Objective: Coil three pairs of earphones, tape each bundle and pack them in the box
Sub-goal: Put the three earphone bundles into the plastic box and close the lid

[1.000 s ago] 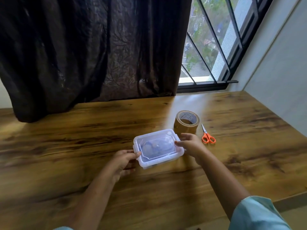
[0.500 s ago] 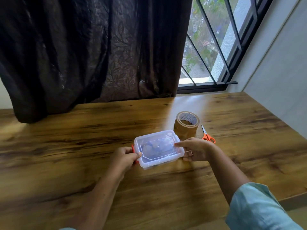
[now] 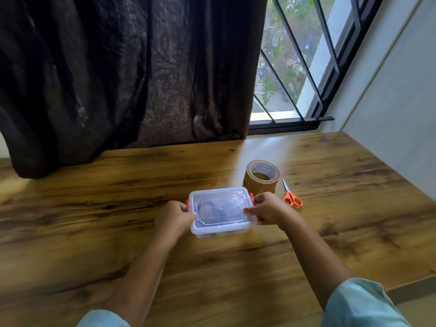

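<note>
A small clear plastic box [image 3: 221, 212] with its lid on and orange side clips sits on the wooden table [image 3: 118, 208]. Dark shapes show dimly through the lid; I cannot tell what they are. My left hand [image 3: 173, 218] grips the box's left end at the orange clip. Its right end is held by my right hand [image 3: 267, 208], thumb on the lid's edge. A roll of brown tape [image 3: 261, 177] stands just behind the box. Orange-handled scissors [image 3: 291, 197] lie to the right of the tape.
A dark curtain [image 3: 118, 79] hangs over the table's far edge on the left. A barred window [image 3: 295, 67] is at the back right, and a pale wall [image 3: 401, 102] borders the table's right side.
Both hands closed in on the box's ends, and the box turned from slanted to square with me. Orange clips now show on both sides.
</note>
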Action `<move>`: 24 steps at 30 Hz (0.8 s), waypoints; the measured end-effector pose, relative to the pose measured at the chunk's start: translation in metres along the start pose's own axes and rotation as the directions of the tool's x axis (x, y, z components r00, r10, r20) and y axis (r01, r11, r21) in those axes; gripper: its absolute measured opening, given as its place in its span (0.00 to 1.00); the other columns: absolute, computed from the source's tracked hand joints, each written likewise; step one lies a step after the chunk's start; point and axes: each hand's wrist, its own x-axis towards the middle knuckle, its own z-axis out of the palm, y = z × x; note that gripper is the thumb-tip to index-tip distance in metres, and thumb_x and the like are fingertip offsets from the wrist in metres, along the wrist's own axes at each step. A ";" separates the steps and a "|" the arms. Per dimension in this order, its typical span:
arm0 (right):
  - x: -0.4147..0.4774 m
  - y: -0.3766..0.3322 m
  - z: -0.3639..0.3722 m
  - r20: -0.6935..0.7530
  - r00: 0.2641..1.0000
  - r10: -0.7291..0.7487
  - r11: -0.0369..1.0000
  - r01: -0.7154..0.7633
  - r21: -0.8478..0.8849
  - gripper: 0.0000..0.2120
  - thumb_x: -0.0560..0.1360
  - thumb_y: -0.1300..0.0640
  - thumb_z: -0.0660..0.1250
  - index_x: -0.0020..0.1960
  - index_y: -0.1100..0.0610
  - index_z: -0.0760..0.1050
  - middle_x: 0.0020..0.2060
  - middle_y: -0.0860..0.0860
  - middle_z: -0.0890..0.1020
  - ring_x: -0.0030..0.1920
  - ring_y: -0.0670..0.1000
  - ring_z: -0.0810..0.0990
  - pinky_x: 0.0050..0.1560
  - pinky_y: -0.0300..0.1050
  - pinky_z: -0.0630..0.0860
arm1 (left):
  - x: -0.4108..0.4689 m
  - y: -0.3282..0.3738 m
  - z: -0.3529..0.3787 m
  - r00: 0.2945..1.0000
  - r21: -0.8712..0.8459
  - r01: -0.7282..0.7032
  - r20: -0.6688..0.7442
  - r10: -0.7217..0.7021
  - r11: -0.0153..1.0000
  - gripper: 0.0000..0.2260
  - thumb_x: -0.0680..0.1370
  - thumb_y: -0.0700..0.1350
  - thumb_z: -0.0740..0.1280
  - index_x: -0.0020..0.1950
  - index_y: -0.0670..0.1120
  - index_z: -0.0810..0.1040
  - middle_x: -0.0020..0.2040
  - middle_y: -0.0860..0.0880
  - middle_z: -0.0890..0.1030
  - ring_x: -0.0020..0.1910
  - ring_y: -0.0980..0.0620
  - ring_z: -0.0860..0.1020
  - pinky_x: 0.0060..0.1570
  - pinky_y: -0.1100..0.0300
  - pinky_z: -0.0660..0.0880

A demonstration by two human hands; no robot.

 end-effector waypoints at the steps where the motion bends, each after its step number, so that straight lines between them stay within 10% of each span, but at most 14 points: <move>1: 0.000 0.000 0.002 -0.019 1.000 -0.011 0.999 0.010 -0.038 0.11 0.75 0.57 0.70 0.55 0.60 0.76 0.49 0.56 0.82 0.47 0.53 0.82 0.49 0.47 0.82 | 0.000 0.001 0.002 1.000 0.065 -0.020 -0.018 0.021 0.998 0.07 0.74 0.44 0.67 0.37 0.45 0.79 0.36 0.47 0.82 0.38 0.46 0.80 0.43 0.52 0.78; 9: -0.001 0.001 0.008 -0.095 0.993 -0.075 0.987 0.060 -0.152 0.13 0.77 0.55 0.67 0.58 0.61 0.76 0.51 0.58 0.81 0.49 0.57 0.82 0.50 0.53 0.81 | -0.004 0.001 0.021 0.984 0.186 -0.088 -0.138 0.114 0.979 0.09 0.79 0.44 0.62 0.53 0.42 0.79 0.46 0.44 0.82 0.41 0.48 0.78 0.35 0.61 0.74; 14: 0.010 -0.014 0.011 -0.226 0.945 -0.236 0.958 0.187 -0.217 0.12 0.77 0.54 0.67 0.57 0.59 0.77 0.50 0.55 0.82 0.47 0.54 0.79 0.43 0.44 0.75 | 0.020 0.005 0.013 0.975 0.054 -0.097 -0.196 0.105 0.994 0.07 0.78 0.42 0.63 0.50 0.43 0.80 0.43 0.44 0.82 0.43 0.44 0.81 0.44 0.50 0.80; 24: 0.080 -0.084 0.002 -0.265 0.909 -0.321 0.932 0.253 -0.260 0.10 0.78 0.58 0.63 0.57 0.59 0.75 0.52 0.57 0.81 0.50 0.57 0.78 0.47 0.48 0.76 | 0.105 0.053 -0.007 0.979 0.052 0.042 -0.204 -0.031 0.998 0.06 0.79 0.41 0.62 0.45 0.44 0.78 0.43 0.46 0.81 0.41 0.49 0.79 0.36 0.59 0.75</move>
